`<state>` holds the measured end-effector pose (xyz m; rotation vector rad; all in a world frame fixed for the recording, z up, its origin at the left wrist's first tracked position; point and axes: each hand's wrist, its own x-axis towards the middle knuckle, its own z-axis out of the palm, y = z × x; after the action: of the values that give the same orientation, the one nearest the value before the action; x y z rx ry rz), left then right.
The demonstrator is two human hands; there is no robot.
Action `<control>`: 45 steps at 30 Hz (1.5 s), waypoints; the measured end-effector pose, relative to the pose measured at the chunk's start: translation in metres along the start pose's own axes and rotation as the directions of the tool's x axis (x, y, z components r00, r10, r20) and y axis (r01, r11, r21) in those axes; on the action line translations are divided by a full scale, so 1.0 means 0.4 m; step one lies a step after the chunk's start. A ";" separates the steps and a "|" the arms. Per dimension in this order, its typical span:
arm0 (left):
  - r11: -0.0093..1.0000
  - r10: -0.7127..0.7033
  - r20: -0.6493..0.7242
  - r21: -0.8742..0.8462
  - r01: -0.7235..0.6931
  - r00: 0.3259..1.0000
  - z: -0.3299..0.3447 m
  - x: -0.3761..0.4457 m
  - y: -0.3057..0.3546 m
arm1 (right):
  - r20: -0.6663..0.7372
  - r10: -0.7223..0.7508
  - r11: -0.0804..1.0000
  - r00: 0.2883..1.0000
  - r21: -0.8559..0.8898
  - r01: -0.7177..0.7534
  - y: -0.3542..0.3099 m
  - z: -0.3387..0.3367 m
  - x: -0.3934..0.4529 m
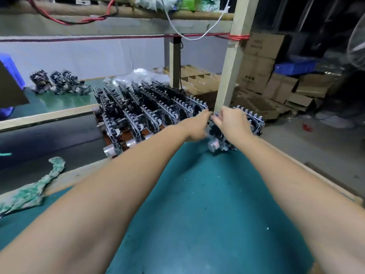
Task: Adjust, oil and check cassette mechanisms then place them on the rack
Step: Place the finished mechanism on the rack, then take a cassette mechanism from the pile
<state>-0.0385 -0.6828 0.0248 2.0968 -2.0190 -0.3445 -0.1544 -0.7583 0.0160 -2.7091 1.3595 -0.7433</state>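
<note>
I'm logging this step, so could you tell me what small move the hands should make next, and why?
Probably lift the mechanism leftward into the rack. Both the left hand and the right hand hold it at the mat's far edge, just right of the rack's rows and apart from them.

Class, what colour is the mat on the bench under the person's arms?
Teal green mat, seen in the head view.

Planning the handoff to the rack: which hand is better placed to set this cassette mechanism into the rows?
Left, probably. The left hand grips the cassette mechanism on the side facing the rack rows; the right hand holds its far side, away from them.
</note>
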 end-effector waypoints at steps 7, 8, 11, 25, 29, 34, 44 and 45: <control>1.000 -0.012 0.039 -0.026 0.014 0.999 0.038 -0.008 0.002 | 0.020 -0.061 0.918 0.998 -0.392 0.064 -0.008 -0.021 -0.029; 1.000 -0.023 0.017 0.019 0.022 1.000 0.028 -0.025 0.008 | -0.014 -0.078 0.919 0.997 -0.389 0.066 -0.024 -0.047 -0.045; 0.997 -0.035 -0.107 0.067 0.042 0.994 -0.020 -0.133 0.033 | -0.070 -0.100 0.987 0.993 -0.130 0.090 -0.090 -0.122 -0.144; 0.888 -0.430 -0.364 -0.338 0.313 0.826 0.042 -1.175 -0.076 | 0.187 -0.659 0.599 0.728 0.716 0.358 -0.667 -0.115 -0.770; 0.804 -0.594 -0.360 -0.235 0.546 0.719 0.101 -1.372 -0.107 | 0.225 -0.765 0.543 0.604 0.728 0.418 -0.832 -0.070 -0.870; 0.588 -0.591 -0.657 0.045 0.808 0.467 0.117 -1.574 -0.137 | 0.258 -0.815 0.477 0.519 0.808 0.347 -1.036 -0.007 -0.946; 0.079 -0.896 -0.440 -0.025 0.997 0.060 0.084 -1.718 -0.257 | 0.475 -0.782 0.611 0.404 0.712 0.346 -1.303 0.096 -0.957; 0.107 -0.894 -0.438 -0.015 0.994 0.090 0.082 -1.726 -0.264 | 0.479 -0.787 0.607 0.389 0.713 0.351 -1.300 0.096 -0.952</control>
<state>0.0278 0.0114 -0.0237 3.1037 -0.0950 0.2139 0.0596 -0.1533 -0.0549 -2.4604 -0.0865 0.1554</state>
